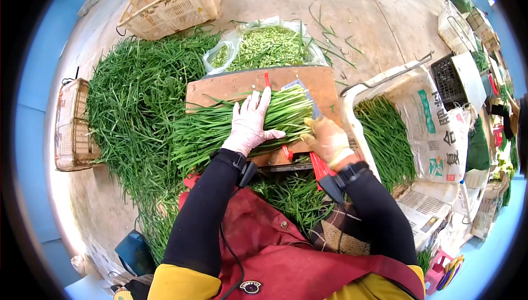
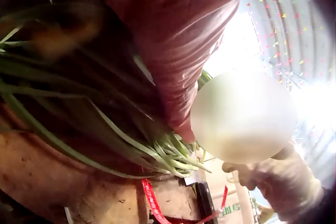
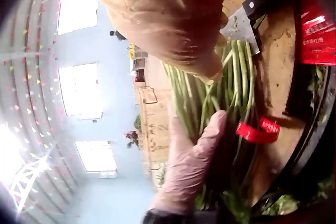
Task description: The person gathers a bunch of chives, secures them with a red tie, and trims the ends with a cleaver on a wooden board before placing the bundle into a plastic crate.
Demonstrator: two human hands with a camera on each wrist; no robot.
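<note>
Red apron (image 1: 269,250) nearest the camera, round badge (image 1: 251,287) on it; reads CLASSIC. Bunch (image 1: 209,129) of long green stalks lies across the board (image 1: 212,88), pale ends toward the right hand, leafy ends out to the left. Left hand (image 1: 250,123), gloved, rests on top of the bunch, fingers straight, thumb out to the side. Right hand (image 1: 330,140), gloved, fingers curled, pinches the pale ends.

Handling, my guess: light overall, leaves limp and bendy, pale ends stiffer; damp stalks could slip past each other, and leaves probably bruise if squeezed. Best hold: broad palm over the middle, light pinch near the pale ends, fingers off the blade (image 3: 244,27) beside them.

Text: sack (image 1: 440,135) at right has large black Chinese characters, 复合 readable, plus teal print and a QR-type square. Red tape (image 3: 258,132) beside the bunch has white characters, too small to read. No brand legible on the blade.
</note>
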